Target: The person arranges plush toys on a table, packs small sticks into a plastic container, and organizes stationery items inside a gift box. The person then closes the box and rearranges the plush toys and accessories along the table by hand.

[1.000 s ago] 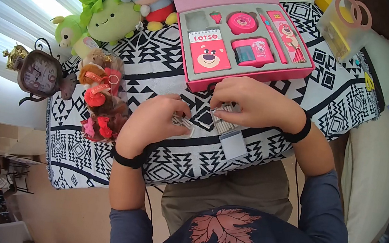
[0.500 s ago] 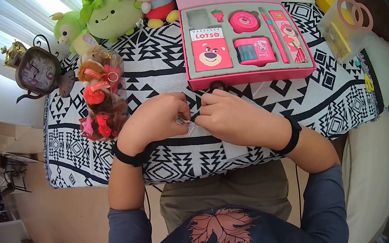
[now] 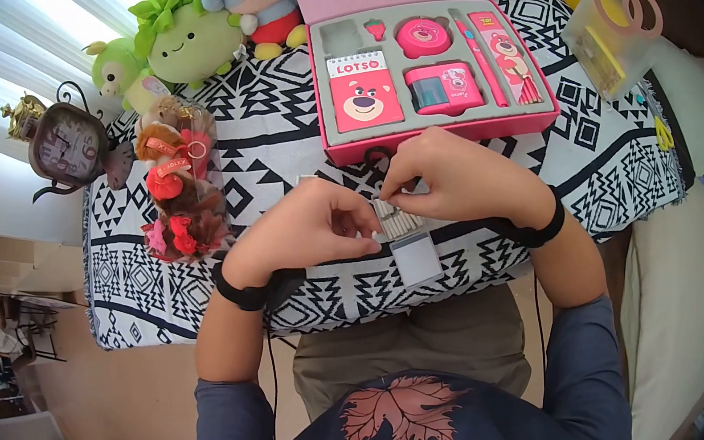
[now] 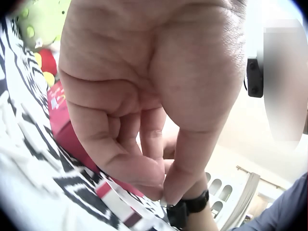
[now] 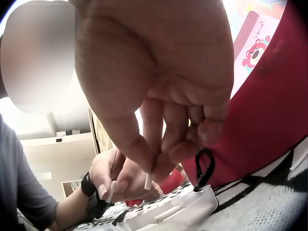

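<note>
In the head view my left hand [image 3: 306, 227] is beside the near-left edge of a small clear box [image 3: 403, 224] packed with short white sticks. Its thumb and forefinger pinch one short white stick [image 5: 110, 191], whose pale tip shows at the fingertips. My right hand [image 3: 453, 176] hangs over the far side of the same box. Between its thumb and forefinger it pinches another short white stick [image 5: 148, 182], pointing down over the box. The box's pale lid [image 3: 418, 261] lies folded open towards me.
Just behind the hands stands an open pink gift box [image 3: 454, 135] with a notepad and stationery. A bag of hair ties [image 3: 182, 183] and a clock [image 3: 71, 136] are on the left, plush toys [image 3: 193, 36] beyond. A clear bag [image 3: 606, 44] stands far right.
Half a second ago the hands met left of the small box, fingertips together. Now they are apart: the right hand is back over the box, and the left has turned with its fingertips nearer it.
</note>
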Tool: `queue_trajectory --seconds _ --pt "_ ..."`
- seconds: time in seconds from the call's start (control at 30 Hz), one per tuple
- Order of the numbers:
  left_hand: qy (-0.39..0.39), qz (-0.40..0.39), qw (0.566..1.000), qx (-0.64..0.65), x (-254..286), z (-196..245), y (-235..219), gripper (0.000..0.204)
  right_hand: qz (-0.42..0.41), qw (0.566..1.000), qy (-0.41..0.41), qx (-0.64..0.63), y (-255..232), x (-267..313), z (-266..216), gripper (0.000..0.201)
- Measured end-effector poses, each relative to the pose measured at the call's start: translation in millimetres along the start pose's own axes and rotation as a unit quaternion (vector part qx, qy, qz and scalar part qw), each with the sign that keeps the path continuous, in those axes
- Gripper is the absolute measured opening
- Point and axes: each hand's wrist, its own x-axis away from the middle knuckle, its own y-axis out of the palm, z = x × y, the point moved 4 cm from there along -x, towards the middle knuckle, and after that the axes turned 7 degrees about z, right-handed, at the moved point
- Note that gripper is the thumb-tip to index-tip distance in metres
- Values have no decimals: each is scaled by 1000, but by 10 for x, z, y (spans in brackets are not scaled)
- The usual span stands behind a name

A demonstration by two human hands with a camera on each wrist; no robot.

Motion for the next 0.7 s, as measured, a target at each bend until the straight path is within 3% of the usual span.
queue_trajectory --seconds 0.1,0.17,0.27,0.47,0.53,0.7 --pt "-28 8 998 55 -60 21 116 11 -43 999 8 15 26 9 30 16" --pt "-32 16 999 19 -86 -22 132 10 -69 997 31 6 21 17 21 16" --pt "-34 34 999 16 -115 -51 141 10 -58 993 102 -20 10 14 0 15" --pt "-28 65 997 -19 -135 -124 133 12 -68 983 168 -20 62 44 77 15" --pt "37 63 996 -58 -136 -85 126 14 -74 983 169 -17 73 42 51 15" --pt "73 28 993 -84 -100 0 113 18 -81 985 153 -17 152 47 60 16"
